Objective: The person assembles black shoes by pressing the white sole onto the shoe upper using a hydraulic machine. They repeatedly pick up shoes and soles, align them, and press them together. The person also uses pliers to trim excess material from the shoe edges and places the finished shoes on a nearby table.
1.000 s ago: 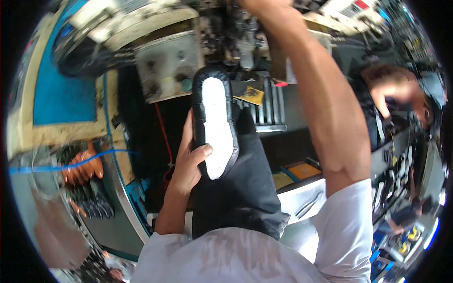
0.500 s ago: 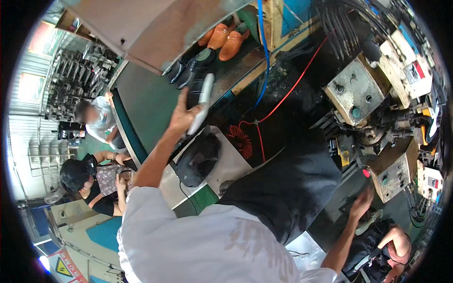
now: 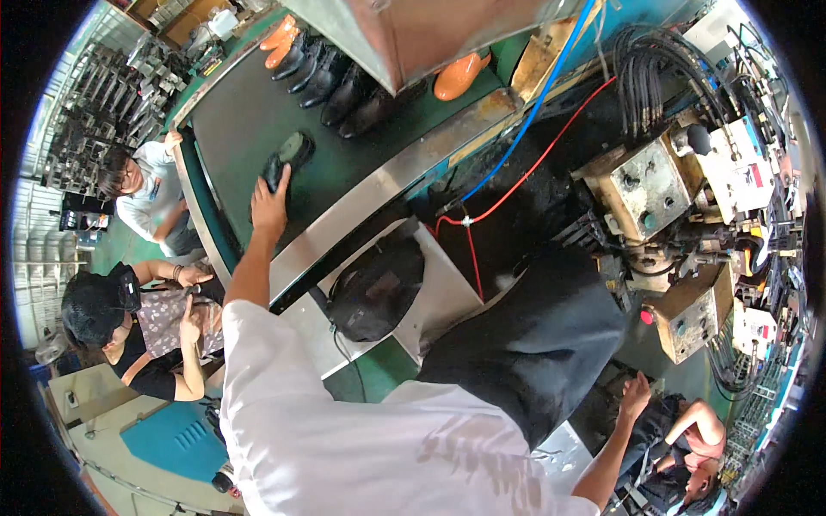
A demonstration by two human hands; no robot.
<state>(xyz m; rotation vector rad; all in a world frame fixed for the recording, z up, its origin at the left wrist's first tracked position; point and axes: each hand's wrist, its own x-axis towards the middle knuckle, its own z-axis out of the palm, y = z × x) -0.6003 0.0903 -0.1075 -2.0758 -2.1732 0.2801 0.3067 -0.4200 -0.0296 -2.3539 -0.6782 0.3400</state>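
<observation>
My left hand reaches far out over the dark green conveyor belt. Its fingers and thumb close around the near end of a black shoe that lies on the belt. My right hand hangs low at my right side beside my dark apron, fingers spread and holding nothing. My white sleeves fill the lower part of the view.
Further along the belt stand a row of black shoes and orange shoe forms. A black dome-shaped part sits on a white stand. Grey machine boxes, red and blue hoses are right. Two people sit left; another is lower right.
The view has swung further left. My left hand has carried the shoe from the air down onto the belt. My right hand has dropped away from the machine to my side.
</observation>
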